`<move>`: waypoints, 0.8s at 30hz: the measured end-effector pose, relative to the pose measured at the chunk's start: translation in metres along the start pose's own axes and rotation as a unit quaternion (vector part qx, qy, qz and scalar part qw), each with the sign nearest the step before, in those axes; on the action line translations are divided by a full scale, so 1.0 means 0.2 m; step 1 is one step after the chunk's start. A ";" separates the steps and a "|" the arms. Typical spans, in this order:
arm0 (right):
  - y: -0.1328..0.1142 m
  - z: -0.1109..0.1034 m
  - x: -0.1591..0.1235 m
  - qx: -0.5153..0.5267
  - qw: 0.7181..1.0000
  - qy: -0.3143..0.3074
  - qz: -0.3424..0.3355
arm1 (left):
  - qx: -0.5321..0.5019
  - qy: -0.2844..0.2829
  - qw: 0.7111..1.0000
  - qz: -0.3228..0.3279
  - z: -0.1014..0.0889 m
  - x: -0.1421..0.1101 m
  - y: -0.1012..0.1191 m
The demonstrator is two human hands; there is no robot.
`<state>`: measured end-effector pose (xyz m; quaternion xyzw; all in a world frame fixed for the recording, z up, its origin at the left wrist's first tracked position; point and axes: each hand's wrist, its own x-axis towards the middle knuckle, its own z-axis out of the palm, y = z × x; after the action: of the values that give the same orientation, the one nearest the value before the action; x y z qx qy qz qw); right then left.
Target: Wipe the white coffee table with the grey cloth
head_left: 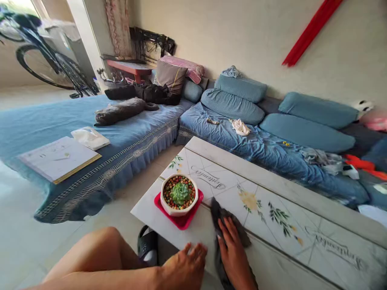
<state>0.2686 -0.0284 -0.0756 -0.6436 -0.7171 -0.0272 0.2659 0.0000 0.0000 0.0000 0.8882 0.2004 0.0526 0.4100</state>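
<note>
My right hand [234, 253] lies flat with fingers stretched out on a dark grey cloth [218, 215], pressing it onto the white patterned table [272, 189]. My left hand [184, 270] rests on the table's near edge just left of the cloth, fingers slightly spread, holding nothing. A white pot with a green succulent [179, 194] and coloured pebbles stands on a red tray [181, 221], a short way beyond my left hand.
A blue L-shaped sofa [145, 133] runs behind the table, with cushions, scattered clothes and a grey cat [121, 110] lying on it. A book [59, 157] and a tissue pack [90, 137] lie on its left part. A bicycle [42, 56] stands at the far left. My bare knee [99, 249] and a sandal [147, 243] are below the table.
</note>
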 end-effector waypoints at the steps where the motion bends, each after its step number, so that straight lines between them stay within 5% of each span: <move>1: -0.05 0.04 0.08 0.019 0.999 -0.016 -0.023 | -0.037 0.019 0.999 -0.016 -0.01 -0.06 0.01; 5: -0.06 0.10 0.41 0.065 0.997 -0.018 -0.044 | -0.227 0.165 0.950 -0.137 -0.06 -0.28 0.04; 7: 0.07 0.08 0.51 0.067 0.998 0.015 -0.007 | -0.349 0.287 0.868 -0.206 -0.10 -0.34 0.03; 9: 0.18 0.05 0.51 0.061 0.996 0.058 0.037 | -0.484 0.400 0.741 -0.236 -0.17 -0.36 0.02; 11: 0.19 0.02 0.40 0.057 0.994 0.079 0.052 | -0.576 0.454 0.632 -0.251 -0.26 -0.33 0.02; 13: 0.12 0.00 0.22 0.061 0.995 0.072 0.024 | -0.612 0.468 0.577 -0.270 -0.35 -0.27 0.02; 17: 0.04 -0.03 -0.04 0.082 0.995 -0.016 -0.056 | -0.635 0.476 0.548 -0.265 -0.44 -0.21 0.01; 22: 0.20 -0.01 0.18 0.072 0.997 0.029 0.018 | -0.656 0.469 0.544 -0.230 -0.42 -0.18 -0.01; 24: 0.16 0.02 0.24 0.064 0.997 0.040 0.031 | -0.674 0.473 0.532 -0.195 -0.41 -0.14 -0.03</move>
<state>0.2967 0.0216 -0.0682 -0.6459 -0.6858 0.0015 0.3354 -0.0481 0.0503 0.0508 0.1319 0.4387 0.5035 0.7326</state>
